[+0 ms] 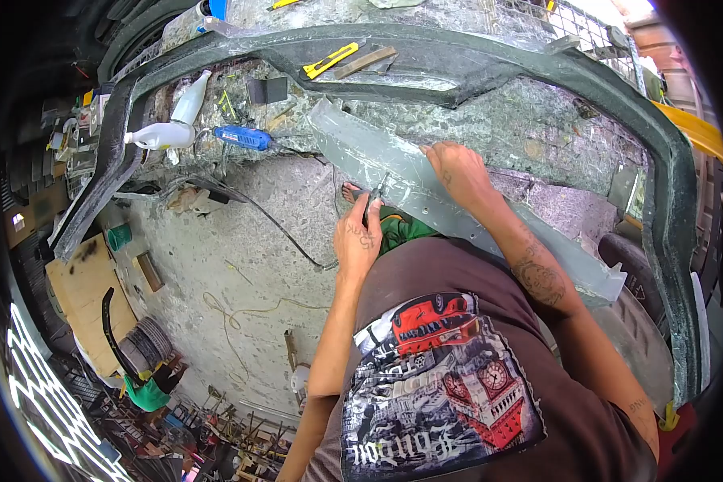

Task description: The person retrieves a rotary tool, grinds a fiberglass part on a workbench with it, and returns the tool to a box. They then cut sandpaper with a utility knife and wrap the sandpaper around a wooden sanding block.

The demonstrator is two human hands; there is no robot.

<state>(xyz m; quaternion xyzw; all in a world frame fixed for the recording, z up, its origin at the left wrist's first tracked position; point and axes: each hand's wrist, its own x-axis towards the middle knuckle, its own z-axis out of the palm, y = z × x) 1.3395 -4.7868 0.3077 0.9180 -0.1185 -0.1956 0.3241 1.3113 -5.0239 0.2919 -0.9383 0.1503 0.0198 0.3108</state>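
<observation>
A long grey curved panel (418,178) with pale scuff marks lies slantwise across my lap and the bench edge. My left hand (357,237) is closed around a slim dark pen-like tool (375,195), its tip against the panel's scratched face. Over the panel's upper edge, my right hand (458,170) is curled with the fingers gripping it. A blue power tool (243,137) rests on the bench to the left, with a dark cord running from it toward my left hand. Exactly what kind of tool my left hand holds is hard to make out.
A large dark bumper-shaped frame (490,50) arches over the bench. On it lie a yellow box cutter (330,60) and a wooden block (365,62). White bottles (163,135) lie at left. A black cable (275,222) and a thin cord (237,309) cross the floor.
</observation>
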